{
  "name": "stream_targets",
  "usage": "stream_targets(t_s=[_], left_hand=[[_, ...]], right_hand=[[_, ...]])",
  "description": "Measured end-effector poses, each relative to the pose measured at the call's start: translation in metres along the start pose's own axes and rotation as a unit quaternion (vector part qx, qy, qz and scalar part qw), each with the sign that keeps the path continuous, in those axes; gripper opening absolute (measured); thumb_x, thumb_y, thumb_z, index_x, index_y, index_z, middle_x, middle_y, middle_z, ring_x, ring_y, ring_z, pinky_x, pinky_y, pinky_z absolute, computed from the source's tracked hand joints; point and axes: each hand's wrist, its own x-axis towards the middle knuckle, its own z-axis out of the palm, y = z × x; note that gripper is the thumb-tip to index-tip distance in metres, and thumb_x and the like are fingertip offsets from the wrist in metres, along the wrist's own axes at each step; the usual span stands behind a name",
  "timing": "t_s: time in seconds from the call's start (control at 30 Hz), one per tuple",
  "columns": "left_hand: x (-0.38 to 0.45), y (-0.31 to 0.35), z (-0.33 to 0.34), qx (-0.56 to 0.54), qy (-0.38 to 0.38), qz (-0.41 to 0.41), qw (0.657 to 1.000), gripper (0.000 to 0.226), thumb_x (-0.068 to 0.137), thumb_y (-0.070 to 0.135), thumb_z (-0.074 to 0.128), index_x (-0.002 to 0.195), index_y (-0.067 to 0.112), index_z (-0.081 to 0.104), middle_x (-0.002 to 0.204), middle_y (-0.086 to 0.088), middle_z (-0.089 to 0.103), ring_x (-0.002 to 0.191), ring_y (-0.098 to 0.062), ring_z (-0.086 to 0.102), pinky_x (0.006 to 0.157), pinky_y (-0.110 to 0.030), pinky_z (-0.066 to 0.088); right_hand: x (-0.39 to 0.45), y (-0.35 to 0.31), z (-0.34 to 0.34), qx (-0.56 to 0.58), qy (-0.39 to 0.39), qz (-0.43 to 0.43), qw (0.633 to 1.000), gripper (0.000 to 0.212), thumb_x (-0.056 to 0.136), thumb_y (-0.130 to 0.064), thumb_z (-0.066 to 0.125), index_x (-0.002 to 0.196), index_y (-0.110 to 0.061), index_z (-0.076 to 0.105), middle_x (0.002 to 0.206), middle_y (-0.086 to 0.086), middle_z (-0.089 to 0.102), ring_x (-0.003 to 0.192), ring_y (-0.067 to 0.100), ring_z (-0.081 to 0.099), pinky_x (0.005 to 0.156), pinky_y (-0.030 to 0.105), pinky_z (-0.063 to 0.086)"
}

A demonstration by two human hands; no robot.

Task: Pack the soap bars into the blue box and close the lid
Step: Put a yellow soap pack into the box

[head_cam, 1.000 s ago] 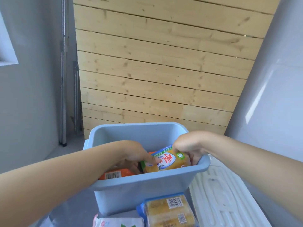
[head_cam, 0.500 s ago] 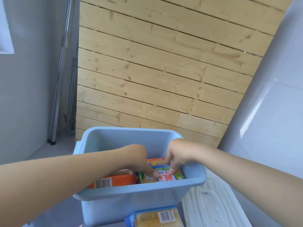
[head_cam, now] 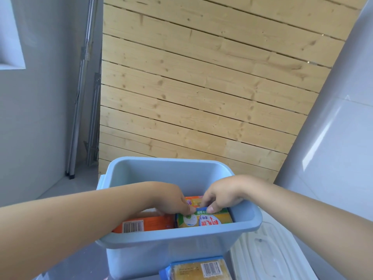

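The blue box (head_cam: 177,251) stands open in front of me. Inside lie a yellow soap bar (head_cam: 210,219) with a blue and green wrapper, an orange soap bar (head_cam: 145,224) to its left showing a barcode, and another orange-yellow bar (head_cam: 193,201) behind. My left hand (head_cam: 171,201) and my right hand (head_cam: 222,196) both reach into the box and pinch the far edge of the yellow bar's wrapper. A further yellow soap bar (head_cam: 199,270) in blue-edged wrap lies outside, just in front of the box.
The white lid (head_cam: 268,257) lies flat to the right of the box. A wooden plank wall (head_cam: 201,87) stands behind. A grey wall (head_cam: 40,98) is on the left, with metal poles (head_cam: 80,118) leaning in the corner.
The yellow bar has gone from held above the rim down into the box beside the orange bar. Both hands followed it down and stay on it.
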Motion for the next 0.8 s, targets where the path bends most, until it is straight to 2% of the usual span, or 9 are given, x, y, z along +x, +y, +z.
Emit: stream_targets(t_s=[0.07, 0.13, 0.2, 0.3, 0.43, 0.53, 0.67, 0.8], left_hand=[[-0.001, 0.001, -0.001, 0.0, 0.0, -0.009, 1.0, 0.049, 0.086, 0.061, 0.046, 0.106, 0.023, 0.068, 0.098, -0.006, 0.066, 0.082, -0.02, 0.052, 0.074, -0.026, 0.036], [0.0, 0.001, -0.004, 0.011, -0.009, -0.016, 1.0, 0.052, 0.085, 0.063, 0.047, 0.111, 0.023, 0.067, 0.12, -0.007, 0.063, 0.1, -0.023, 0.056, 0.081, -0.027, 0.036], [0.0, 0.002, -0.005, 0.023, -0.028, -0.023, 0.999, 0.055, 0.084, 0.064, 0.047, 0.118, 0.024, 0.064, 0.126, -0.002, 0.06, 0.113, -0.022, 0.054, 0.088, -0.027, 0.037], [0.001, 0.002, -0.004, 0.036, -0.051, -0.015, 0.998, 0.055, 0.085, 0.064, 0.046, 0.118, 0.024, 0.064, 0.129, 0.0, 0.059, 0.117, -0.022, 0.052, 0.096, -0.031, 0.038], [0.001, 0.006, -0.002, 0.064, -0.054, -0.008, 0.996, 0.055, 0.087, 0.063, 0.042, 0.116, 0.022, 0.064, 0.127, -0.001, 0.06, 0.116, -0.022, 0.053, 0.09, -0.029, 0.036], [0.002, 0.005, 0.002, 0.05, -0.028, -0.008, 0.998, 0.054, 0.086, 0.063, 0.045, 0.114, 0.022, 0.066, 0.121, -0.001, 0.062, 0.111, -0.022, 0.055, 0.086, -0.028, 0.037], [0.005, 0.0, 0.014, -0.043, 0.039, -0.027, 0.998, 0.049, 0.08, 0.063, 0.055, 0.104, 0.024, 0.072, 0.098, 0.006, 0.064, 0.089, -0.015, 0.056, 0.08, -0.026, 0.04], [0.003, -0.001, 0.016, -0.042, 0.062, -0.008, 0.997, 0.045, 0.081, 0.06, 0.056, 0.1, 0.023, 0.073, 0.075, 0.01, 0.057, 0.076, -0.013, 0.05, 0.07, -0.026, 0.037]], right_hand=[[0.001, 0.002, 0.002, 0.027, 0.024, -0.003, 0.999, 0.032, 0.09, -0.033, 0.054, 0.122, -0.027, 0.059, 0.124, -0.005, 0.061, 0.113, 0.017, 0.054, 0.099, 0.031, 0.041], [0.004, 0.003, 0.001, 0.036, 0.03, -0.004, 0.999, 0.032, 0.089, -0.033, 0.056, 0.121, -0.027, 0.061, 0.123, -0.005, 0.062, 0.112, 0.017, 0.055, 0.096, 0.029, 0.042], [0.006, 0.003, 0.0, 0.024, 0.001, -0.004, 1.0, 0.035, 0.09, -0.035, 0.054, 0.124, -0.028, 0.058, 0.128, -0.004, 0.058, 0.112, 0.017, 0.054, 0.09, 0.024, 0.041], [0.009, 0.005, 0.001, 0.057, -0.045, -0.008, 0.997, 0.038, 0.091, -0.033, 0.054, 0.128, -0.025, 0.055, 0.131, -0.002, 0.057, 0.106, 0.015, 0.053, 0.087, 0.022, 0.039], [0.009, 0.007, 0.007, 0.045, -0.022, -0.01, 0.999, 0.037, 0.089, -0.037, 0.055, 0.125, -0.028, 0.058, 0.13, -0.008, 0.058, 0.115, 0.015, 0.055, 0.093, 0.023, 0.041], [0.01, 0.009, 0.012, 0.082, 0.027, -0.019, 0.996, 0.032, 0.085, -0.034, 0.062, 0.116, -0.027, 0.065, 0.12, -0.007, 0.065, 0.099, 0.011, 0.058, 0.085, 0.022, 0.044], [0.008, 0.01, 0.015, 0.116, 0.065, -0.026, 0.991, 0.028, 0.084, -0.029, 0.065, 0.111, -0.024, 0.068, 0.112, -0.002, 0.069, 0.088, 0.011, 0.056, 0.086, 0.026, 0.048], [0.0, 0.01, 0.016, 0.126, 0.046, -0.052, 0.99, 0.032, 0.082, -0.037, 0.066, 0.112, -0.027, 0.067, 0.102, -0.009, 0.069, 0.088, 0.006, 0.054, 0.085, 0.022, 0.043]])
